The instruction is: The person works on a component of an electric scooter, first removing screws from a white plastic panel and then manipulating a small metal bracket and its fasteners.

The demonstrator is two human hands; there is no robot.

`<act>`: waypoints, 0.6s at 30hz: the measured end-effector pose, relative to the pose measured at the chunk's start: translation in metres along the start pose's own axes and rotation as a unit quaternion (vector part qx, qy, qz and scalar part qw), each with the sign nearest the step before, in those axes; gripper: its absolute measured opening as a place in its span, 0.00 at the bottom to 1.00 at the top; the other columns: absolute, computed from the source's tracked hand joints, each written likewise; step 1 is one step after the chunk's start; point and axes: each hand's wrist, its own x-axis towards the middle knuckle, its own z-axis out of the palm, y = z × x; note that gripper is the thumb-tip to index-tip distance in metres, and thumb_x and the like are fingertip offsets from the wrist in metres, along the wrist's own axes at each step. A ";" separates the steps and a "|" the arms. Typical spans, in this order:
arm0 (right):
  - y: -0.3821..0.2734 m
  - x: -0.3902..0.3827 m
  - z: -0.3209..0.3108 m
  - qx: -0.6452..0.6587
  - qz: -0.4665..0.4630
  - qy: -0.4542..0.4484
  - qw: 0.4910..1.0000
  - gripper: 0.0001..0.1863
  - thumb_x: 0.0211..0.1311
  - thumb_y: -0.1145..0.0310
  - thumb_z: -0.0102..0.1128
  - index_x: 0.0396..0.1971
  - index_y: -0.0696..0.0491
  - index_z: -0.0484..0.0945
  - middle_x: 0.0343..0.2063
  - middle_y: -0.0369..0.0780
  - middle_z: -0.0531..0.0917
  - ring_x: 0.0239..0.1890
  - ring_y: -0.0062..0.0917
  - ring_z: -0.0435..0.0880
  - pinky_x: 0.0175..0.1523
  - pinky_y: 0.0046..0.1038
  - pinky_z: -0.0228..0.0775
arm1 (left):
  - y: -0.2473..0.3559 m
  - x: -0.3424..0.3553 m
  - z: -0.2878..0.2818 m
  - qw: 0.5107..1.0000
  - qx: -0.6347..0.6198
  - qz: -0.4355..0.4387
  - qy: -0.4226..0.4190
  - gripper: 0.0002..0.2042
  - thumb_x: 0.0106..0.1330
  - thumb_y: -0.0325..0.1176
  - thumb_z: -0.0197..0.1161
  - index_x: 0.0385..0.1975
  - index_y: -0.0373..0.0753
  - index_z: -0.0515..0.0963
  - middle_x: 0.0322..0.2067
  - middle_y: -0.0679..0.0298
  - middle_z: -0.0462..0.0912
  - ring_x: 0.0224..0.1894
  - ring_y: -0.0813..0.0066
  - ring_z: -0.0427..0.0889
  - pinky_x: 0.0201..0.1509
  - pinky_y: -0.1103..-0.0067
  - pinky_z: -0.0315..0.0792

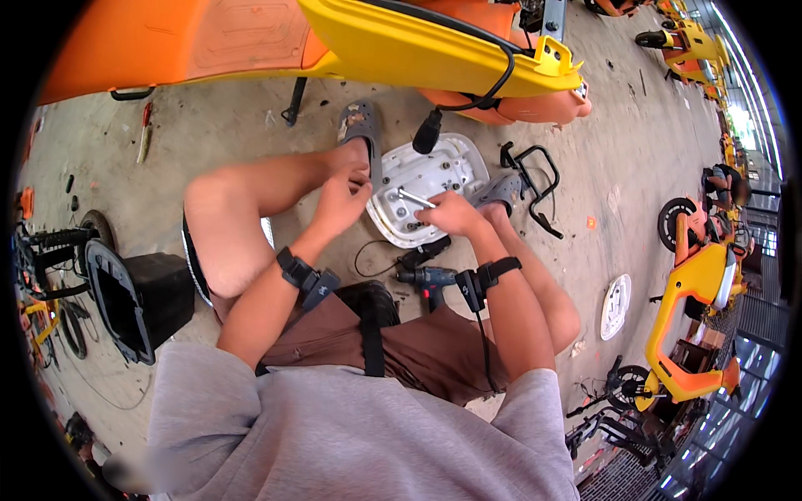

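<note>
A white plastic panel (407,167) with several dark bolts or fittings lies on the floor between my feet, its hollow side up. My right hand (452,214) is closed around the handle of a silver wrench (417,199), whose far end reaches over one of the panel's fittings. Whether it sits on that fitting, I cannot tell. At the panel's left edge, my left hand (342,197) is closed with its fingertips together. Anything between those fingertips is too small to make out. A blue cordless drill (428,278) lies nearer to me, below the panel.
An orange and yellow scooter body (418,50) spans the far side, with a black cable and plug (428,132) hanging over the panel. A black tubular bracket (535,179) lies right of my foot. At left stands a black bin (150,292); another white panel (616,307) is at right.
</note>
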 end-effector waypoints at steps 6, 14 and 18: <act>0.002 0.024 0.021 0.179 0.141 0.118 0.966 0.17 0.49 0.54 0.59 0.22 0.54 0.85 0.24 0.47 0.83 0.26 0.36 0.82 0.35 0.35 0.72 | -0.011 0.021 0.011 0.996 -0.072 -0.029 -0.040 0.14 0.65 0.26 0.56 0.48 0.28 0.74 0.35 0.59 0.83 0.33 0.78 0.82 0.36 0.81 0.74; -0.058 0.019 0.070 0.486 0.131 0.025 0.864 0.15 0.62 0.59 0.53 0.29 0.58 0.75 0.12 0.29 0.61 0.11 0.15 0.55 0.15 0.22 0.42 | -0.018 0.014 0.017 0.997 -0.066 -0.013 -0.036 0.12 0.66 0.31 0.55 0.42 0.28 0.77 0.32 0.57 0.84 0.30 0.72 0.82 0.37 0.79 0.74; -0.080 0.038 0.095 0.487 0.072 0.096 0.865 0.19 0.59 0.58 0.53 0.21 0.60 0.77 0.12 0.39 0.74 0.10 0.23 0.68 0.14 0.28 0.54 | -0.003 0.007 -0.006 0.999 -0.023 -0.049 -0.007 0.13 0.69 0.34 0.54 0.37 0.28 0.79 0.30 0.56 0.84 0.29 0.70 0.81 0.38 0.78 0.74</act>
